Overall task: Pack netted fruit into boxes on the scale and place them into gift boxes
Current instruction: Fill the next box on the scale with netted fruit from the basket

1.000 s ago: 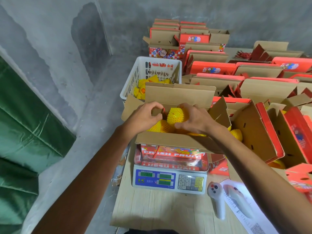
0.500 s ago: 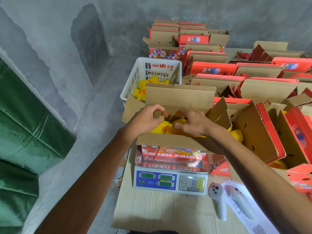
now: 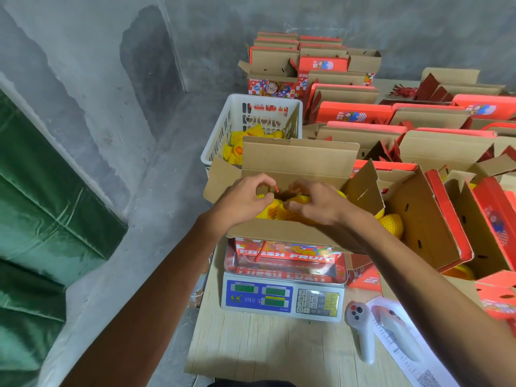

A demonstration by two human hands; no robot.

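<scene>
Head view: my left grip (image 3: 245,199) pinches a red cord (image 3: 276,187), and my right grip (image 3: 315,203) curls loosely over the netted fruit (image 3: 275,210). Beneath both sits the open box (image 3: 298,163) on the scale (image 3: 282,297).

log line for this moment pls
stage: arranging netted fruit | box on scale | left hand curled, right hand over fruit | basket behind

Head view, down over scale (image 3: 283,298)
</scene>
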